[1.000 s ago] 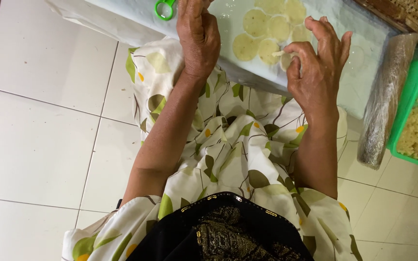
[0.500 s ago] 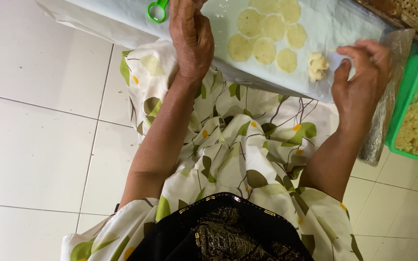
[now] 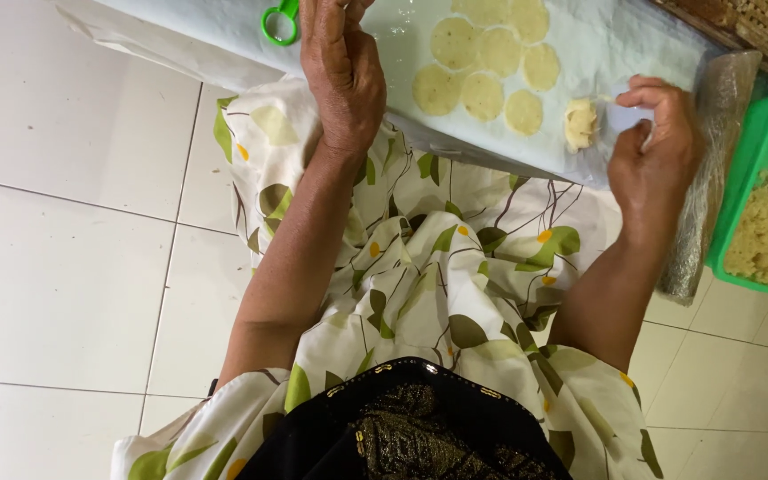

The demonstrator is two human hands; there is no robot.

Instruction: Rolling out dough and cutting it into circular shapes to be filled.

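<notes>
Dough lump (image 3: 580, 123), long axis away from body, beside right hand (image 3: 655, 151) apparently pinching sheet (image 3: 633, 53); left hand (image 3: 341, 67) flat, released.

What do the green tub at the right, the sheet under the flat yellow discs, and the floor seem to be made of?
Green tub: probably plastic, with a smooth, uniformly coloured, thin rim. Sheet: likely thin plastic film, pale, wrinkled and slightly glossy. Floor: glazed ceramic tile, white and shiny, with grout lines.
</notes>
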